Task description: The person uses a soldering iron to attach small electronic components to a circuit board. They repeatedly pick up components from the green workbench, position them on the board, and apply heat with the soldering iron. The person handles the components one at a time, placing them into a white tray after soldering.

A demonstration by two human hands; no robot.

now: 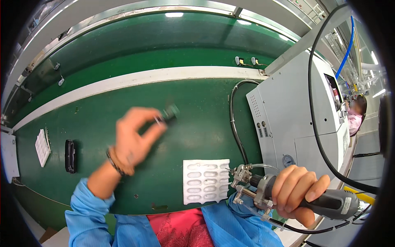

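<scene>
Over the middle of the green bench, my left hand (135, 133) pinches a small black and green part (169, 114) between thumb and fingertips; motion blurs it, so its exact kind does not show. On the right, my right hand (298, 191) is wrapped round the black handle of a power screwdriver (335, 203). The tool lies nearly level, with its metal head and clear hoses pointing left. That head reaches the right edge of a white tray (200, 186) with rows of oval hollows; whether they touch, I cannot tell.
A grey machine (284, 111) with a gauge stands at the right, a black cable (233, 119) running down beside it. Another black cable (313, 103) hangs in front. Left on the bench lie a black case-like piece (70, 156) and a white tray (42, 148). A person (354, 115) sits far right.
</scene>
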